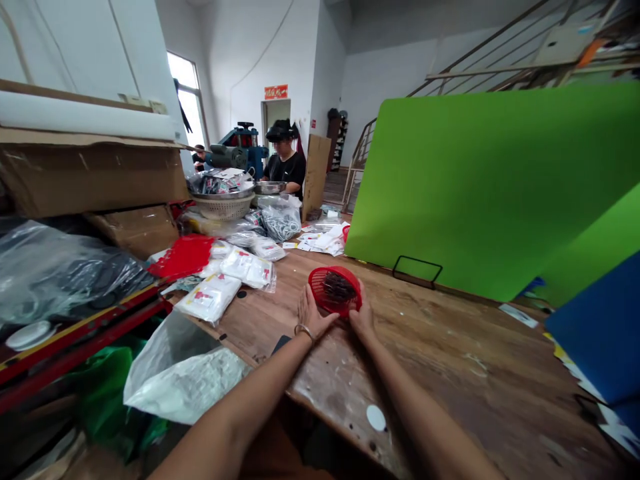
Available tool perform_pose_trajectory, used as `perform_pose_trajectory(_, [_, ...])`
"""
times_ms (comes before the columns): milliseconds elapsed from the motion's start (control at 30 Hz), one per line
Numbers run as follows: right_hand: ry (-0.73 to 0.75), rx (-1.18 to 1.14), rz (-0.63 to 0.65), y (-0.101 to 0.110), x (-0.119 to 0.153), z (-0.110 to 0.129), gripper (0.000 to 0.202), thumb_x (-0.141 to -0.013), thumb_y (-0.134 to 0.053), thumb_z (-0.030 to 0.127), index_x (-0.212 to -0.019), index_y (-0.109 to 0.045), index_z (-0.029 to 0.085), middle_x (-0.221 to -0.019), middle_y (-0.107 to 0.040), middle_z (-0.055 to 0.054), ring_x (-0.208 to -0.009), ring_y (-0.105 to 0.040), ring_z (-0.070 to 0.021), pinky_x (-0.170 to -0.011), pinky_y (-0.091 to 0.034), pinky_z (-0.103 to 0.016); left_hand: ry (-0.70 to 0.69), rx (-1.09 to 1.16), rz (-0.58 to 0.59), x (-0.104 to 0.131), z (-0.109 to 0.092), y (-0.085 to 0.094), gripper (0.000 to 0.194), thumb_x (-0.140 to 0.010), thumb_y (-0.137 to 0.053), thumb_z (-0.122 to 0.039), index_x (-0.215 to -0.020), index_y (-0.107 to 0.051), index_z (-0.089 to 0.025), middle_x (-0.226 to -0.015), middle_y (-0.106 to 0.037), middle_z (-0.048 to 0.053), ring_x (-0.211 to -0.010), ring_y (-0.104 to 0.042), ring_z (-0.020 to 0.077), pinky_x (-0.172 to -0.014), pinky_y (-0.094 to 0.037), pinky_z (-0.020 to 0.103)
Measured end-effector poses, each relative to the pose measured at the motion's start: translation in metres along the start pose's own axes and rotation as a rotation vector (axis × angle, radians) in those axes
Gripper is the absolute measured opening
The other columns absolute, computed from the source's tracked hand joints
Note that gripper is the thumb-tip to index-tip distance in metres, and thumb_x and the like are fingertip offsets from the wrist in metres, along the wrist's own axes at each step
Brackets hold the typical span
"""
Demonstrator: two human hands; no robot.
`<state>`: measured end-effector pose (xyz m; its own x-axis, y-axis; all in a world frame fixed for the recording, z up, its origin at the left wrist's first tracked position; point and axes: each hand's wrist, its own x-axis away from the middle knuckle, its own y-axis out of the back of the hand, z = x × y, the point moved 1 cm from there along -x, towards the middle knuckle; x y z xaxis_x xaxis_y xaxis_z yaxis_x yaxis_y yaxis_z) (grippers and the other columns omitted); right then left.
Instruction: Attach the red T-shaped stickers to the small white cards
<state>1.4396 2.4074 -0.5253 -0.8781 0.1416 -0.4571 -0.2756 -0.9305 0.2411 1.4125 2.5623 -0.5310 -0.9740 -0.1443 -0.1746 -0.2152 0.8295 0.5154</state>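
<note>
A small red plastic basket [315,285] is tilted on the wooden table, its opening turned toward me. Inside it lies a heap of dark brown, thin pieces [338,287], too small to name. My left hand [311,315] wraps the basket's left side, with a bracelet at the wrist. On the other side, my right hand [364,316] grips the near right rim. The fingertips of both hands are partly hidden behind the basket.
White plastic packets [215,297] and a red sheet [186,256] lie on the left. A white sack [185,373] hangs at the table's near edge. A green panel [475,193] stands at the right. Behind, a person [287,163] sits beside a blue machine [245,150].
</note>
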Motion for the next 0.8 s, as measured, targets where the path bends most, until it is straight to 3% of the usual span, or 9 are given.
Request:
perform_pose_trajectory(133, [0.121, 0.09, -0.012, -0.003, -0.001, 0.001, 0.071, -0.07, -0.042, 0.012, -0.14, -0.033, 0.018, -0.139, -0.044, -0.01, -0.13, -0.037, -0.025, -0.11, -0.027, -0.049, 0.0, -0.154, 0.028, 0.001, -0.002, -0.004, 0.119, -0.057, -0.074, -0.045, -0.144, -0.002, -0.005, -0.152, -0.007, 0.026, -0.141, -0.008, 0.035, -0.114, -0.014, 0.045])
perform_pose_trajectory(267, [0.202, 0.177, 0.015, -0.003, -0.001, 0.001, 0.071, -0.073, -0.039, 0.01, -0.142, -0.03, 0.021, -0.135, -0.044, -0.01, -0.127, -0.04, -0.024, -0.109, -0.029, -0.05, 0.005, -0.204, 0.06, 0.0, -0.002, -0.007, 0.12, -0.054, -0.076, -0.042, -0.145, -0.006, -0.008, -0.151, -0.011, 0.025, -0.14, -0.013, 0.0381, -0.113, -0.016, 0.046])
perform_pose_trajectory(400, [0.265, 0.25, 0.073, -0.001, -0.003, 0.004, 0.067, -0.078, -0.039, 0.012, -0.143, -0.028, 0.025, -0.13, -0.046, -0.01, -0.122, -0.044, -0.0233, -0.106, -0.034, -0.049, -0.041, -0.251, 0.081, 0.001, -0.001, -0.006, 0.11, -0.06, -0.071, -0.042, -0.146, -0.011, -0.008, -0.15, -0.013, 0.026, -0.137, -0.018, 0.0418, -0.112, -0.019, 0.048])
perform_pose_trajectory(600, [0.298, 0.34, 0.107, 0.013, -0.005, 0.005, 0.068, -0.078, -0.043, 0.014, -0.143, -0.028, 0.029, -0.132, -0.042, -0.009, -0.119, -0.046, -0.0248, -0.101, -0.04, -0.047, -0.089, -0.249, 0.134, 0.002, 0.0, -0.004, 0.108, -0.056, -0.075, -0.043, -0.145, -0.022, -0.011, -0.152, -0.013, 0.021, -0.138, -0.01, 0.0439, -0.113, -0.013, 0.05])
perform_pose_trajectory(800, [0.298, 0.384, 0.088, 0.027, -0.006, 0.005, 0.067, -0.077, -0.044, 0.013, -0.142, -0.03, 0.027, -0.131, -0.043, -0.009, -0.116, -0.049, -0.0244, -0.1, -0.042, -0.046, -0.125, -0.302, 0.211, 0.004, -0.001, -0.002, 0.1, -0.058, -0.072, -0.05, -0.141, -0.031, -0.014, -0.148, -0.026, 0.021, -0.137, -0.019, 0.0402, -0.112, -0.009, 0.054])
